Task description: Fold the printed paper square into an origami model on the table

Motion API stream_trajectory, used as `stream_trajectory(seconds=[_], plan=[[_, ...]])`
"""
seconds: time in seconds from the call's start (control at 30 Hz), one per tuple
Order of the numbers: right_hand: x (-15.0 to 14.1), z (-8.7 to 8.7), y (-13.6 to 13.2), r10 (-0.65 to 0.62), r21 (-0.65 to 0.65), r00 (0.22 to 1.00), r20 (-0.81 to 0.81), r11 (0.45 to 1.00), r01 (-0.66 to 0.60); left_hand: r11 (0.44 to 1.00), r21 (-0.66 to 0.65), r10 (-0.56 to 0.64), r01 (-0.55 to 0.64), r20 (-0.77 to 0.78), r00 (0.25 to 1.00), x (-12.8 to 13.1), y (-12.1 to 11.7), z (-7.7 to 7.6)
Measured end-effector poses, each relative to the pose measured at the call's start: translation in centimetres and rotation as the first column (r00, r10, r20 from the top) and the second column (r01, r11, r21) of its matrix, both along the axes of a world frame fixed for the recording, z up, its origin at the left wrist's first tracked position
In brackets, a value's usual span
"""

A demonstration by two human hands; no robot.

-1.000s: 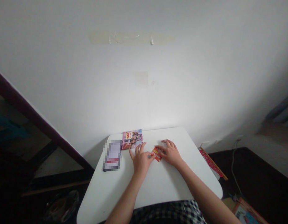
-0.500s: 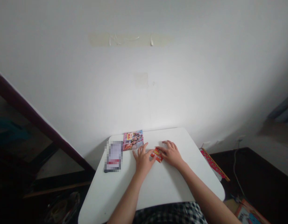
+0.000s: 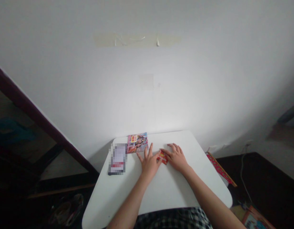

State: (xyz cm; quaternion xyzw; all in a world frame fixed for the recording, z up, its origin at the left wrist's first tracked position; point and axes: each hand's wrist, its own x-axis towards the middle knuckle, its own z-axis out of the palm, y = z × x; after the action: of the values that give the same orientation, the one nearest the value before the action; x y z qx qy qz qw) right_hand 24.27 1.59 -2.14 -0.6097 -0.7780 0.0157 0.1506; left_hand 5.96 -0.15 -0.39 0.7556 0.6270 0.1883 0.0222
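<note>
Toward the far side of the white table [image 3: 166,190], a small red paper [image 3: 164,159] is handled from both sides. Its left edge is met by thumb and forefinger of the left hand [image 3: 149,164], whose other fingers are spread; its right side is partly covered by the loosely spread right hand [image 3: 178,158]. Whether it is pinched or pressed cannot be told. Two-handed work at its edges seems in hand, and light, steady fingertip control is called for next

Apparently "89.9" on the leaflet [image 3: 138,143], illegible print on red paper [image 3: 163,158].
</note>
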Motion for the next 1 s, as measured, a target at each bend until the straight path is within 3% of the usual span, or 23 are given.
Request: stream_trajectory(seconds=[0.27,0.47,0.67,1.0], plan=[[-0.4,0.4,0.8,-0.075,-0.075,0.997,0.019,0.994,0.077,0.992,-0.043,-0.12,0.119,-0.03,0.992,-1.3,2.8,1.9],[-0.2,0.6,2.8,-0.051,-0.11,0.998,0.047,0.992,0.056,0.989,0.021,-0.145,0.146,-0.045,0.988,-1.2,3.9,1.4],[-0.3,0.4,2.7,-0.064,0.015,0.997,0.044,0.998,0.063,0.993,0.055,-0.101,0.102,-0.008,0.995,-0.9,4.2,0.4],[-0.5,0.7,2.1,-0.117,0.094,0.993,-0.017,0.988,0.118,1.0,0.007,-0.023,0.023,0.024,0.999,-0.4,3.7,1.0]])
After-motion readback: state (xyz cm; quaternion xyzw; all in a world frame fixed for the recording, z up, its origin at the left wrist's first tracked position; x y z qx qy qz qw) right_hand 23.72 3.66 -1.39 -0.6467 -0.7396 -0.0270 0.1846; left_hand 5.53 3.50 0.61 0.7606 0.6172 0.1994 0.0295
